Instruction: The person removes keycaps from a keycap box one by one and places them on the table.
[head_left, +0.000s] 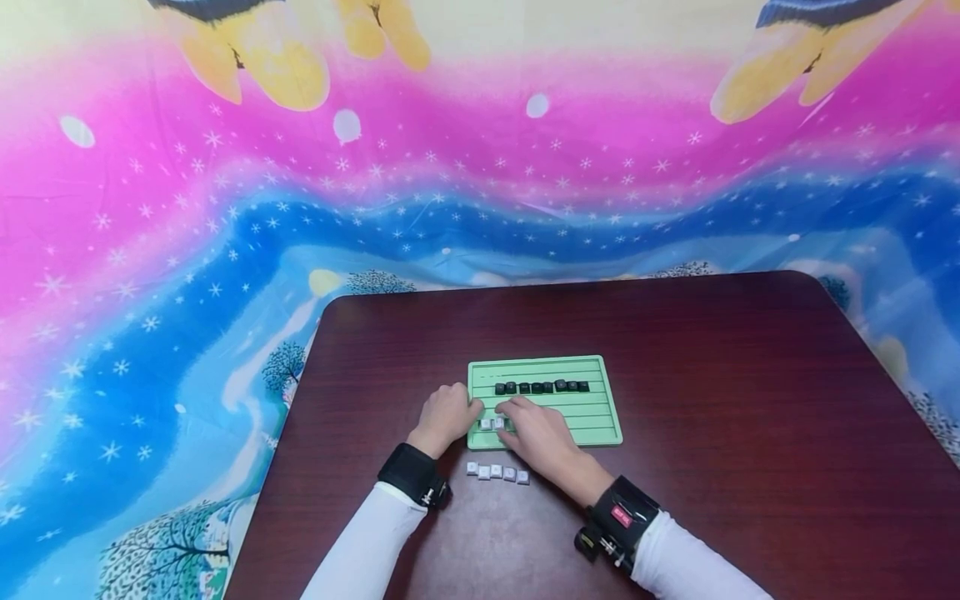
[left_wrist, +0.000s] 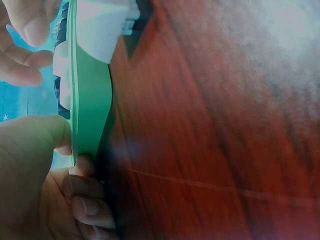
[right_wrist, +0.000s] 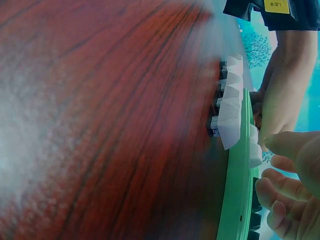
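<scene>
A light green tray (head_left: 592, 421) with ridged rows lies on the table. My left hand (head_left: 447, 414) grips its left edge; in the left wrist view the thumb (left_wrist: 60, 132) lies over the rim and the other fingers curl low at its side. Two white keycaps (head_left: 492, 423) sit in a lower row at the tray's left. Over them is my right hand (head_left: 542, 429), thumb and forefinger apart on either side of the right-hand cap, with no clear pinch. Several black keycaps (head_left: 536, 387) stand in an upper row. Several white keycaps (right_wrist: 230, 120) lie before the tray.
The dark red-brown table (head_left: 735, 400) has rounded far corners. Behind it hangs a colourful cloth (head_left: 480, 167) with snowflakes. Black straps with cameras (head_left: 414, 475) sit on both wrists.
</scene>
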